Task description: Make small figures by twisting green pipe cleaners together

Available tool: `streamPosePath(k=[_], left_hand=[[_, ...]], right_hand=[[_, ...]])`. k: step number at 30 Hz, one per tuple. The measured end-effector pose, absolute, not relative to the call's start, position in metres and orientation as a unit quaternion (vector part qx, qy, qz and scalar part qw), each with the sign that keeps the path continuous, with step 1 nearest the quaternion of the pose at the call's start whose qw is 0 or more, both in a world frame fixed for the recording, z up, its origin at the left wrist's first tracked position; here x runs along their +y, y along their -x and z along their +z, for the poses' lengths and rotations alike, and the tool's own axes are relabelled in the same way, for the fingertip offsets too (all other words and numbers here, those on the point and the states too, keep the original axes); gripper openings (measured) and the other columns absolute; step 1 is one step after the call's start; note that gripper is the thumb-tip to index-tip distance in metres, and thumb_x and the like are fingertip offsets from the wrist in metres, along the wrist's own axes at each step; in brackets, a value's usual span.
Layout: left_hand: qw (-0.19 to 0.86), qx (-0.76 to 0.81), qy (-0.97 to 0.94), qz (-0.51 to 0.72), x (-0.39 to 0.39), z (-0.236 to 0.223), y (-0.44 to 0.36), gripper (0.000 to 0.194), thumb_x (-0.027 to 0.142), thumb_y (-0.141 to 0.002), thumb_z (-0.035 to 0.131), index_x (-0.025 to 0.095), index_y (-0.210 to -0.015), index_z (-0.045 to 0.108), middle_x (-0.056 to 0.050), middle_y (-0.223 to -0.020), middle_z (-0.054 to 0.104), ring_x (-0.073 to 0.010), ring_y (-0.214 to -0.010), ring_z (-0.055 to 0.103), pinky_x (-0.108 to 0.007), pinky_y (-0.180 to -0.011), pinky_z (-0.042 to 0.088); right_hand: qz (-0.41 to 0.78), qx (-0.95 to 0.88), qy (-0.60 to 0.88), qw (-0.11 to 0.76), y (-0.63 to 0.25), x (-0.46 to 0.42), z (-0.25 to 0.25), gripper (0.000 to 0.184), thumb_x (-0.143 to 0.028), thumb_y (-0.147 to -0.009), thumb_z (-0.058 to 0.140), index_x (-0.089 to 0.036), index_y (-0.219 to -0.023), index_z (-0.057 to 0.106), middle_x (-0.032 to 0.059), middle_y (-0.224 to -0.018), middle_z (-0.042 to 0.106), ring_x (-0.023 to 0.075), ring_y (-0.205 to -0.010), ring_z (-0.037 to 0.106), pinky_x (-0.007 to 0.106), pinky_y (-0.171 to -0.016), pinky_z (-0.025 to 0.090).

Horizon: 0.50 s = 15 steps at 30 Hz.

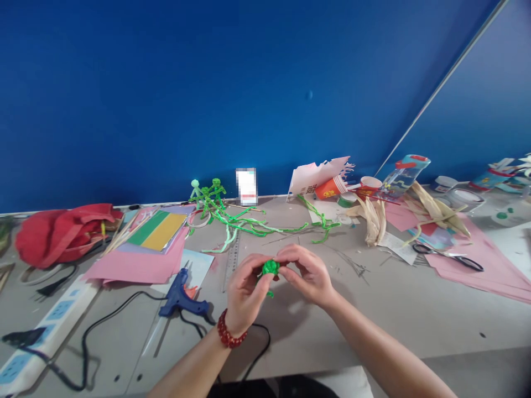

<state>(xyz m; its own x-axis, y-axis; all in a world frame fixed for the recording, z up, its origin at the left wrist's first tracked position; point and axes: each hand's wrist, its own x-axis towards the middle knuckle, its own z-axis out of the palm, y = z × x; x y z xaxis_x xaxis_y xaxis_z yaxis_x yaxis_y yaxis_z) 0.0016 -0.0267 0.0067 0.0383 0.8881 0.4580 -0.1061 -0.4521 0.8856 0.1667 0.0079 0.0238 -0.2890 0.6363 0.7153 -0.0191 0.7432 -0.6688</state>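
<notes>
Bundle [271, 268]: small, green, compact, held above the worktop [398, 326] between the two hands' fingertips; a short green end [270, 294] shows just below it.
Left hand [244, 284]: fingers curled nearly closed around the bundle's left side, thumb pressed across its lower front.
Right hand [309, 273]: thumb and forefinger drawn nearly together on the bundle's right edge.
Glue gun [180, 296]: lying left of the left hand, apart from it.
Green figures [205, 193]: beyond the hands, near the blue wall [265, 94], well apart from the bundle.
</notes>
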Motion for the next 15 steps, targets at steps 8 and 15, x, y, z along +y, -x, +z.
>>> streamPosePath(k=[8, 15], left_hand=[[0.51, 0.314, -0.56, 0.573, -0.021, 0.011, 0.0, 0.016, 0.027, -0.084, 0.071, 0.017, -0.096, 0.071, -0.005, -0.087, 0.062, -0.0115, -0.063, 0.062, -0.023, -0.057, 0.051], [0.655, 0.32, -0.486, 0.483, -0.017, 0.009, 0.003, 0.028, 0.036, -0.073, 0.081, 0.016, -0.089, 0.07, -0.001, -0.068, 0.064, -0.0103, -0.056, 0.058, -0.022, -0.054, 0.047]], right_hand=[[0.158, -0.864, 0.178, 0.444, -0.193, 0.017, 0.046, 0.022, -0.02, -0.099, 0.051, -0.021, -0.111, 0.069, 0.006, -0.087, 0.076, 0.0153, -0.077, 0.069, 0.024, -0.069, 0.052], [0.03, -0.92, 0.175, 0.349, -0.206, 0.01, 0.063, 0.022, -0.017, -0.099, 0.047, -0.017, -0.106, 0.069, 0.006, -0.078, 0.074, 0.0158, -0.069, 0.066, 0.026, -0.058, 0.046]])
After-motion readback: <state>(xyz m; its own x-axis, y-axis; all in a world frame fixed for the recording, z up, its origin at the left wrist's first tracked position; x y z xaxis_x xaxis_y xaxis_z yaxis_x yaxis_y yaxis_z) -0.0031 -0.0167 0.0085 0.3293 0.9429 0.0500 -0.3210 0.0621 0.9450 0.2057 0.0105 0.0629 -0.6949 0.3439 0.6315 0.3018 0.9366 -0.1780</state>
